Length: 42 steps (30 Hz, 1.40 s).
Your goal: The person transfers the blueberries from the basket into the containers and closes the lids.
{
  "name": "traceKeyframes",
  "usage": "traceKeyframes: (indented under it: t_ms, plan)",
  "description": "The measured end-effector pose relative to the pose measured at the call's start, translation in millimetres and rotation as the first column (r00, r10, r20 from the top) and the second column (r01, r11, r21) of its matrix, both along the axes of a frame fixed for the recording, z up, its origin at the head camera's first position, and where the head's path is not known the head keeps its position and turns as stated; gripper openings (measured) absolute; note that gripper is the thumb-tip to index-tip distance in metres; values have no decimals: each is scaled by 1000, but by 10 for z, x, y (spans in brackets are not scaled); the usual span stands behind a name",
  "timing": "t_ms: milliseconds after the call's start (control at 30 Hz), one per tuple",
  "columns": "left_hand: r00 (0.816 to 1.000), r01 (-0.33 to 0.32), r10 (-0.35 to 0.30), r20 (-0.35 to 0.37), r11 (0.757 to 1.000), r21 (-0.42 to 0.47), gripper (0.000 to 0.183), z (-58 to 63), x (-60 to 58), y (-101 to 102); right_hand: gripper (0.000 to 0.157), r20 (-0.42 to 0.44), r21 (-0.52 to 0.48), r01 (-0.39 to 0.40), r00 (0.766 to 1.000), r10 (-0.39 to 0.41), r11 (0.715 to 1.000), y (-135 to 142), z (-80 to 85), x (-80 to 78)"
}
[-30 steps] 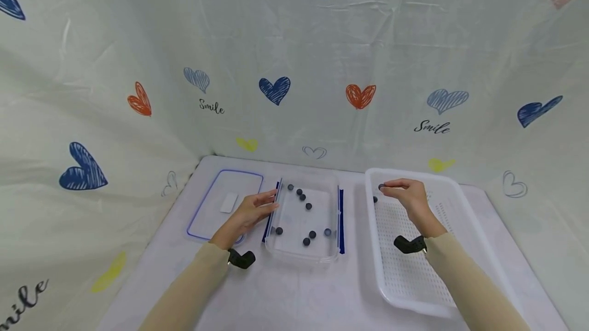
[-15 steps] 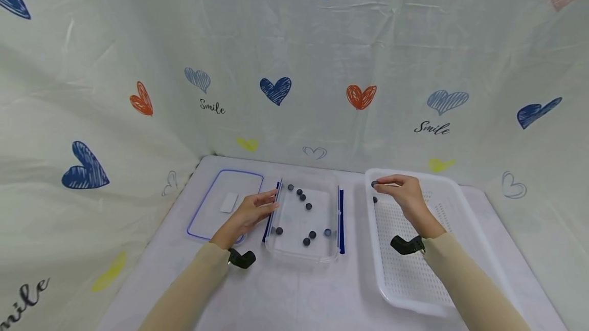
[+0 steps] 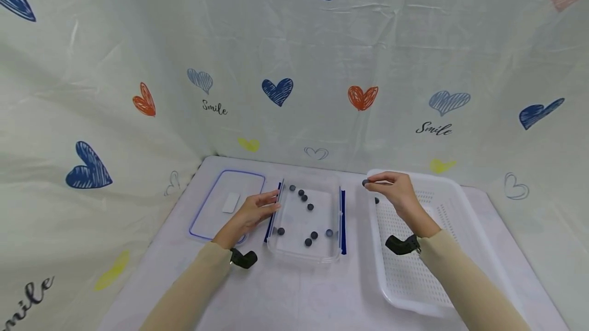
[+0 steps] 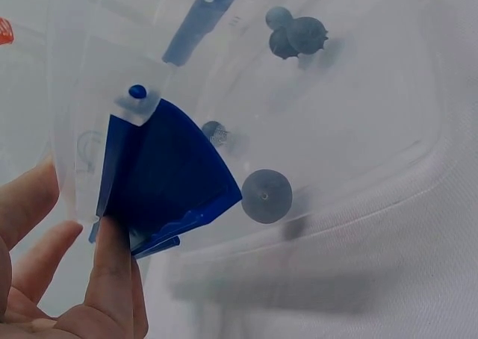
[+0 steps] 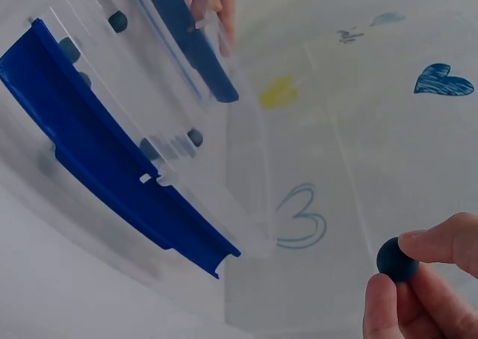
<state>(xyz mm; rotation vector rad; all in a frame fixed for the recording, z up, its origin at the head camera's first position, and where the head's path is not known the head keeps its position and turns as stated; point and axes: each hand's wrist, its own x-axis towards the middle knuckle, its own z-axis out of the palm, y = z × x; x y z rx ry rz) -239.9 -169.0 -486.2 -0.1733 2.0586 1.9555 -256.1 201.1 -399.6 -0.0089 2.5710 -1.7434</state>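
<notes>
In the head view my right hand (image 3: 399, 195) pinches a blueberry (image 3: 365, 182) above the left rim of a white perforated basket (image 3: 384, 290). The right wrist view shows this round dark blueberry (image 5: 396, 260) between thumb and fingertips. My left hand (image 3: 250, 216) touches the left side of a clear plastic box (image 3: 299, 257), its fingers fairly straight against the blue side latch (image 4: 164, 167). Several blueberries lie scattered in the box, among them a blueberry (image 4: 267, 196) near its wall. One more blueberry (image 3: 377, 200) sits at the basket's left inner wall.
A clear lid (image 3: 216, 193) with a blue rim lies flat on the table left of the box. The box's right blue latch (image 3: 343, 223) hangs folded out. A heart-printed sheet (image 3: 322, 126) stands behind the table (image 3: 322, 300).
My right hand has carried the blueberry left, from inside the basket to over its left rim. The left hand has stayed at the box.
</notes>
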Motion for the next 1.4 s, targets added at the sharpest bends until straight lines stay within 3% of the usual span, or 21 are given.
traceKeyframes:
  t_ms: [700, 1400]
  plan:
    - [1000, -1, 1, 8, 1000, 3, 53, -18, -6, 3, 32, 1, -104, -126, 992, 127, 987, -366, 50, 13]
    - [1000, -2, 2, 9, 1000, 10, 55, -12, -12, -2, 20, 9, -49, -203, 979, 204, 978, -605, -88, 37]
